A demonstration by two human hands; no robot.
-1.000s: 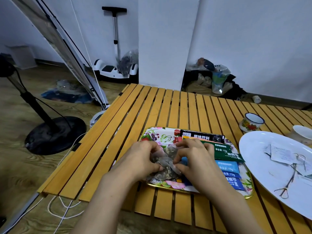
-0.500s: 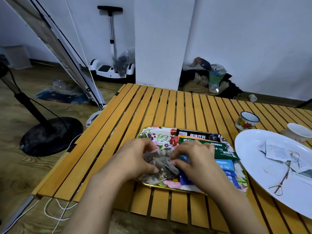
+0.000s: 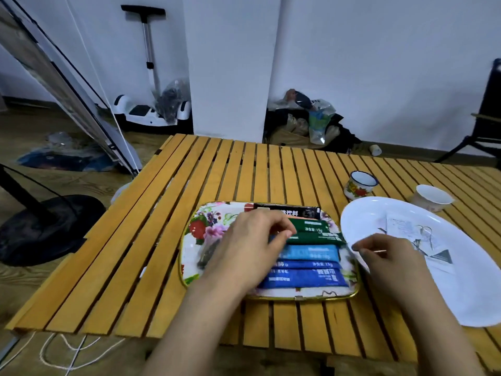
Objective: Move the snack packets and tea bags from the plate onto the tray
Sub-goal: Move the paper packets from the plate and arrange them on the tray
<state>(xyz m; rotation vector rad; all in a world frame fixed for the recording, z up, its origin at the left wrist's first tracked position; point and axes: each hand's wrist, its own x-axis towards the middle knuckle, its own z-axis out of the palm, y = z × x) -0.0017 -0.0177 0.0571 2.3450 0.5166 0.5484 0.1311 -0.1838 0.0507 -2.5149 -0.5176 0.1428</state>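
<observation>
Blue, green and black snack packets [image 3: 309,252] stacked in rows on the floral tray [image 3: 206,223], filling its right part. Just left of them on the tray, a clear tea bag [image 3: 207,253] of dark leaves, partly hidden under the left hand [image 3: 249,248]. Left hand lying over the tray's middle, fingers bent, thumb and forefinger close together at the left ends of the green packets; cannot tell whether pinching one. Right of the tray, right hand [image 3: 390,256] at the near rim of the white plate [image 3: 477,299], fingers curled, pinching a thin pale string [image 3: 375,251]. More tea bags with paper tags [image 3: 423,240] on the plate. Beyond the plate, a small flowered enamel cup [image 3: 359,184] and a white paper cup [image 3: 432,198]. All resting on the yellow slatted wooden surface [image 3: 244,169].
</observation>
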